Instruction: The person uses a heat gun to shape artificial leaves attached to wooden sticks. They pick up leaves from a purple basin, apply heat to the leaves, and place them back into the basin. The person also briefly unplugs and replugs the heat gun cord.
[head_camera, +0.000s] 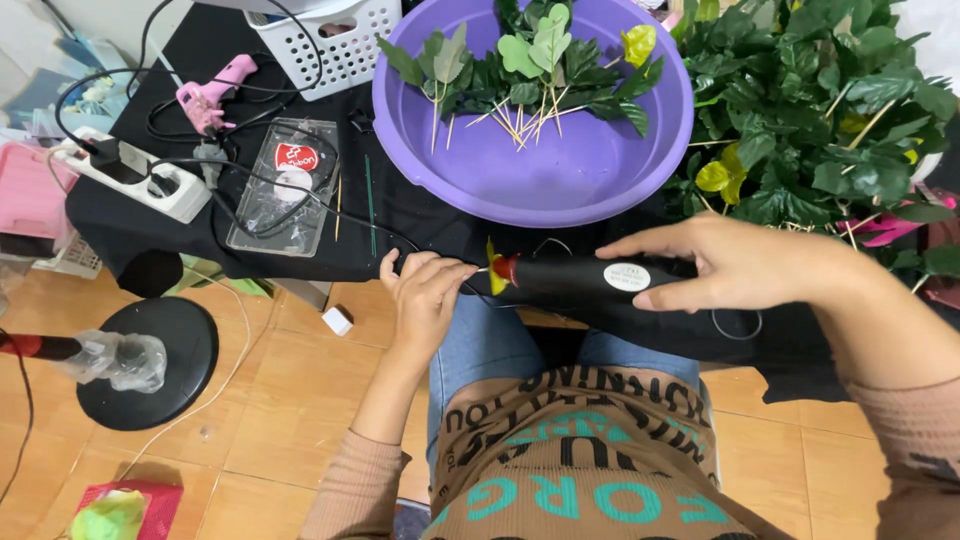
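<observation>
My right hand (735, 262) grips a black glue gun (590, 276) held sideways, its red nozzle pointing left. My left hand (428, 293) is pinched on a thin wooden stick with a small yellow leaf (493, 272) right at the nozzle tip. Both hands hover at the near edge of a low table covered in black cloth (200, 235), above my lap. Behind them sits a purple plastic basin (560, 170) holding green and yellow leaves glued on sticks (525, 65).
A heap of green leafy branches (820, 110) lies at the right. On the left of the cloth are a pink glue gun (208, 95), a white power strip (130, 175), a clear plastic box (285, 185), loose sticks and a white basket (330, 40). A black round stand (150, 360) rests on the tiled floor.
</observation>
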